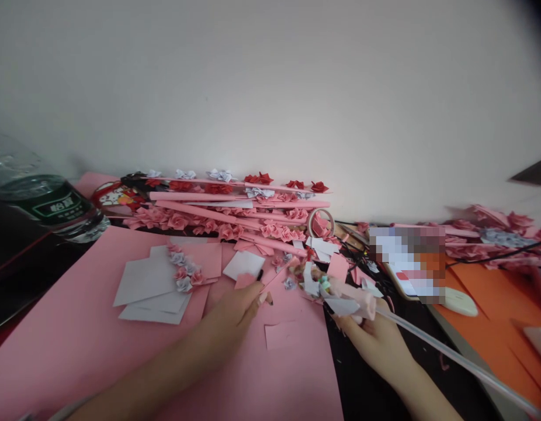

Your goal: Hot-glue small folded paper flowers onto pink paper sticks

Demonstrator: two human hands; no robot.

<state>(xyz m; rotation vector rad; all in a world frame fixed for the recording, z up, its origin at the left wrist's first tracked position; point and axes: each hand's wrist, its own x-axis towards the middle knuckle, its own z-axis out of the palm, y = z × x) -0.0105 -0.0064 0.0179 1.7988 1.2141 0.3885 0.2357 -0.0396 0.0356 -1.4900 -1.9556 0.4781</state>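
Observation:
My left hand (242,307) is over the large pink sheet, its fingers pinched on a thin pink paper strip (277,273) that slants up to the right. My right hand (380,336) is wrapped round a pale pink hot glue gun (352,295), with a long clear glue stick (454,351) running out of its back to the lower right. Scraps and small paper pieces partly hide the gun's front end. A small pink paper square (281,335) lies between my hands. White and pink paper roses (183,272) rest on white paper sheets (143,283) left of my left hand.
Pink paper tubes and several paper roses (226,231) are piled along the wall. A tape roll (321,224) stands by them. At left is a water bottle (47,202); at right are a phone (406,269), a white case (460,301) and orange paper (493,310).

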